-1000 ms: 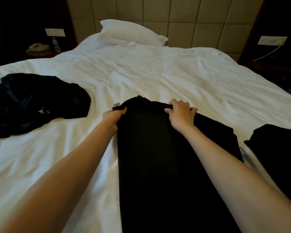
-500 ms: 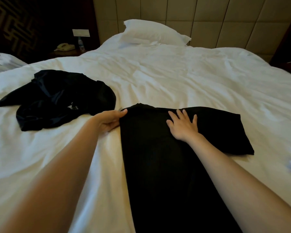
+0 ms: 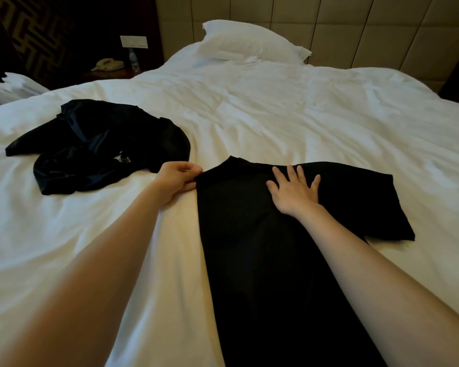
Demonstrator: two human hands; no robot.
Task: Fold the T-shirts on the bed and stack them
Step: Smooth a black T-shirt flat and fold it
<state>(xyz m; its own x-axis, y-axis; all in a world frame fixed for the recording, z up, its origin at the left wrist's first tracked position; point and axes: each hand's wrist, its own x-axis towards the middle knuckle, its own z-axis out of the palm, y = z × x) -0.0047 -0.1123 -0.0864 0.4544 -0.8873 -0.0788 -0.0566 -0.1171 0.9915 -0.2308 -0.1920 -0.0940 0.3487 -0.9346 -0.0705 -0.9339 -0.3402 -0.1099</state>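
A black T-shirt (image 3: 249, 247) lies lengthwise on the white bed (image 3: 302, 115), its left side folded in and its right sleeve spread out to the right. My left hand (image 3: 176, 177) pinches the shirt's upper left corner at the shoulder. My right hand (image 3: 293, 190) rests flat, fingers spread, on the chest just below the collar. A second dark T-shirt (image 3: 96, 145) lies crumpled to the left, a small white logo showing.
A white pillow (image 3: 249, 42) sits at the padded headboard. A nightstand at the far left holds a telephone (image 3: 108, 64) and a water bottle (image 3: 133, 60). White bedding (image 3: 8, 86) is bunched beyond the bed's left edge.
My right hand released the collar edge and flattened onto the shirt. The view swung left, so the dark garment at the right edge dropped out of sight. My left hand stays at the shoulder corner.
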